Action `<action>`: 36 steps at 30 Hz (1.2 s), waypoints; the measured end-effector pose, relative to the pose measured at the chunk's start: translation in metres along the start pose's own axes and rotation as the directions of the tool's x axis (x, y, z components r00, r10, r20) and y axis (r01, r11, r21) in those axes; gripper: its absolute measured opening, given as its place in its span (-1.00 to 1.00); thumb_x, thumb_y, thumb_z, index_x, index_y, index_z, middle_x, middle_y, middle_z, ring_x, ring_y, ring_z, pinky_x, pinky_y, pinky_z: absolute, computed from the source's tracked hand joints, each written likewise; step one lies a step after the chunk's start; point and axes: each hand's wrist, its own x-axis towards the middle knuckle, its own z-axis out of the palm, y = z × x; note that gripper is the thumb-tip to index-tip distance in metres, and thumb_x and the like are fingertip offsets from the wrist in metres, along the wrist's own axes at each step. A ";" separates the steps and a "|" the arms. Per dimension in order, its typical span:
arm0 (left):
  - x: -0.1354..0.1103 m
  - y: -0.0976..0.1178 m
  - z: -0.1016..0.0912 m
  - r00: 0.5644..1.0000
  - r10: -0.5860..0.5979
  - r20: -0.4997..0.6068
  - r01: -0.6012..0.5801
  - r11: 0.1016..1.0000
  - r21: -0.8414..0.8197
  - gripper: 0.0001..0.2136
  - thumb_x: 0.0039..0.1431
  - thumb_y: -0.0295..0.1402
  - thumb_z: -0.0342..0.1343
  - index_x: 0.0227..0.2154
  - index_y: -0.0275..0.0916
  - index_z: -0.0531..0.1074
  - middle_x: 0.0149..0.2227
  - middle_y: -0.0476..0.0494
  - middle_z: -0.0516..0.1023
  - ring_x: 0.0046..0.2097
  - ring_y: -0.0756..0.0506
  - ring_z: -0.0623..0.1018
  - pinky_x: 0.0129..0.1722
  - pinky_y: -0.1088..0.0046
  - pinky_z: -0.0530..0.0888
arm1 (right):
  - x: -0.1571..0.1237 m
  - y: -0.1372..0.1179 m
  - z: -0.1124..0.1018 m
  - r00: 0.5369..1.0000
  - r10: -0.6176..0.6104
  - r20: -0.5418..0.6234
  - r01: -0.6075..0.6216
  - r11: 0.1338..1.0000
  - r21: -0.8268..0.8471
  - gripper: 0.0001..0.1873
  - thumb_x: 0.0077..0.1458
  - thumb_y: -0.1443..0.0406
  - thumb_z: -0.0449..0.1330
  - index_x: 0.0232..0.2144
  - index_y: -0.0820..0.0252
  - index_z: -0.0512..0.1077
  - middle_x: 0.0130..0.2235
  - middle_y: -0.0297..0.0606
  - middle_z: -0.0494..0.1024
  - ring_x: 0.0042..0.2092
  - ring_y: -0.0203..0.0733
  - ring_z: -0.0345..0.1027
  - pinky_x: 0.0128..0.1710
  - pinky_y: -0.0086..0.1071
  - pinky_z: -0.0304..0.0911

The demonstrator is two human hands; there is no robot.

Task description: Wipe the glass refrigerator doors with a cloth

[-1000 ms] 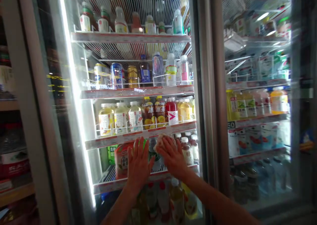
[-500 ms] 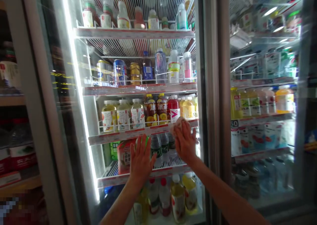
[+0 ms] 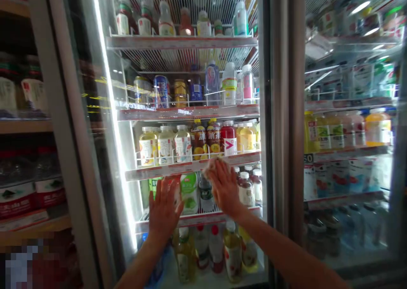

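A glass cooler door (image 3: 190,62) stands in front of me, with lit shelves of drinks behind it. My right hand (image 3: 224,187) presses a pale crumpled cloth (image 3: 210,167) to the glass, just under the middle shelf edge; part of the cloth is hidden beneath the fingers. To its left, my left hand (image 3: 163,208) lies against the glass with fingers spread and nothing in it. Behind the hands I see a green carton or pack (image 3: 190,191), a clear water bottle (image 3: 206,195) and white-labelled bottles (image 3: 246,189).
The metal door frame (image 3: 280,111) runs upright on the right, with a second cooler (image 3: 346,153) of drinks beyond it. On the left, an open shelf (image 3: 28,126) holds several packs of bottles. A bright light strip (image 3: 111,94) edges the cooler's left side.
My right hand has moved left and a little down across the glass with the cloth. My left hand has shifted left and slightly down. The view has turned a little left.
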 end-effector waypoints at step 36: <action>-0.054 -0.109 -0.035 0.980 -0.084 0.183 0.052 0.983 0.174 -0.52 0.21 -0.25 -0.14 0.17 -0.30 0.08 0.20 -0.34 0.21 0.22 -0.22 0.22 0.16 0.07 0.18 | 0.042 -0.111 0.048 0.852 -0.514 0.102 0.481 0.844 0.239 -0.52 0.15 0.33 0.04 0.13 0.15 0.21 0.26 -0.21 0.11 0.30 -0.14 -0.17 0.29 -0.06 -0.30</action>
